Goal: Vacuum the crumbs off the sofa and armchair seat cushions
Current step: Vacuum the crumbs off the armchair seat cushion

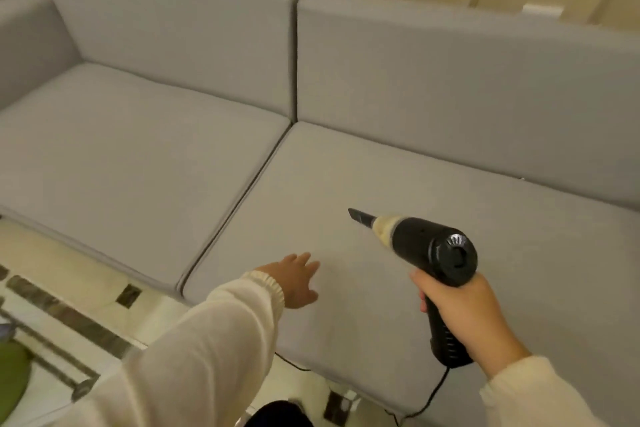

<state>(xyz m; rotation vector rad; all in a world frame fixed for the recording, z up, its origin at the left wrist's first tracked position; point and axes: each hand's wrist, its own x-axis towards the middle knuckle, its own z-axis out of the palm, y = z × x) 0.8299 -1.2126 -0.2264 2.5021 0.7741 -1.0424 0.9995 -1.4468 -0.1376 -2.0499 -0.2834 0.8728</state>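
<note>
A grey sofa fills the view, with a right seat cushion and a left seat cushion split by a dark seam. My right hand grips the handle of a black handheld vacuum. Its narrow nozzle points up-left, just above the right cushion. My left hand lies flat on the right cushion near its front edge, fingers spread, holding nothing. I can make out no crumbs on the fabric.
The vacuum's black cord hangs from the handle down over the sofa's front edge. A tiled floor with dark inlays lies at lower left. The grey back cushions stand against a cream panelled wall. A green object sits at far left.
</note>
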